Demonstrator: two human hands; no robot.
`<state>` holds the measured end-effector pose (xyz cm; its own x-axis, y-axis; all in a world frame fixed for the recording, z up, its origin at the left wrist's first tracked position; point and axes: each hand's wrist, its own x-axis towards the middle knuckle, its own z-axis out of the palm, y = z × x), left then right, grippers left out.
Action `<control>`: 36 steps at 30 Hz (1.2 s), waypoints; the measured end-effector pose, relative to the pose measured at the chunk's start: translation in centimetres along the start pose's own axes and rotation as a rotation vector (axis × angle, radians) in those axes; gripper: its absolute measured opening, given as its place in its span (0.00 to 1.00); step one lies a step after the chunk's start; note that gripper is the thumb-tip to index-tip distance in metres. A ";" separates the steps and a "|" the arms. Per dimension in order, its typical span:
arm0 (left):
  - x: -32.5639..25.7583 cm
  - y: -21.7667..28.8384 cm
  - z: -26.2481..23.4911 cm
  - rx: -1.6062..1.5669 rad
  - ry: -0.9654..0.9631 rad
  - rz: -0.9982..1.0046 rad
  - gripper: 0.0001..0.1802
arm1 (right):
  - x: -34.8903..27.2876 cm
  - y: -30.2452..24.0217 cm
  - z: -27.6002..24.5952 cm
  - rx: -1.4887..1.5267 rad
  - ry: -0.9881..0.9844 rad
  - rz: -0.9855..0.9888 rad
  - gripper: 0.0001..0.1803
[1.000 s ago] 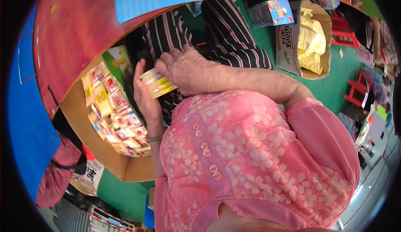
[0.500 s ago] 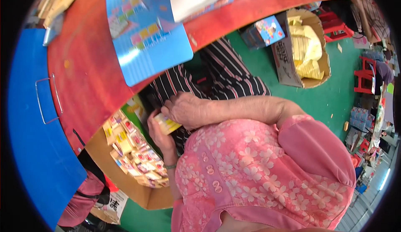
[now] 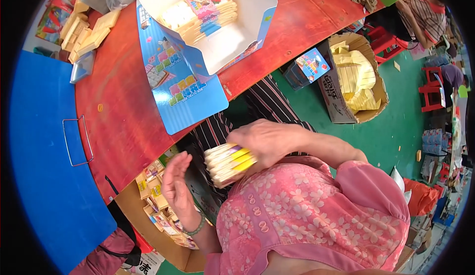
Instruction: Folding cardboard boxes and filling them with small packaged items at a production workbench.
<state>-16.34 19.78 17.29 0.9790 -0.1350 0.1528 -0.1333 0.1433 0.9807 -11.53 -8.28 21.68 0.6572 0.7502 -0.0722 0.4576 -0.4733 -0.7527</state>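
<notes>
Stack of tiles (image 3: 230,163) now only in right hand (image 3: 267,141), left hand (image 3: 175,183) off.

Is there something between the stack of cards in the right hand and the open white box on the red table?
Nothing visible blocks that way. The right hand holds the stack of cards low, near the body; the open white box sits up on the red table. Only the box's blue printed flap lies flat between them. The left hand is off to the side, open.

Glossy red tabletop (image 3: 123,121), wooden tiles (image 3: 230,163)
</notes>
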 end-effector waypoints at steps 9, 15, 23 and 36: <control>13.2 7.1 5.1 0.635 0.052 0.589 0.28 | -4.7 -0.4 -1.8 1.028 0.337 0.244 0.44; 17.9 7.3 6.5 1.051 -0.059 0.896 0.26 | -2.9 -2.9 -2.2 1.413 0.632 0.100 0.41; 18.4 6.5 5.7 1.019 -0.111 0.920 0.19 | 1.0 -2.5 -3.9 1.700 0.638 -0.023 0.31; 18.4 4.3 5.0 0.952 -0.152 0.853 0.35 | 9.4 -7.7 -7.4 2.044 0.868 -0.341 0.22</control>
<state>0.35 12.96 24.90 0.5110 -0.4664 0.7220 -0.8240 -0.5050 0.2570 -4.43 -1.01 31.65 0.9953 0.0832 -0.0487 -0.0901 0.9824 -0.1637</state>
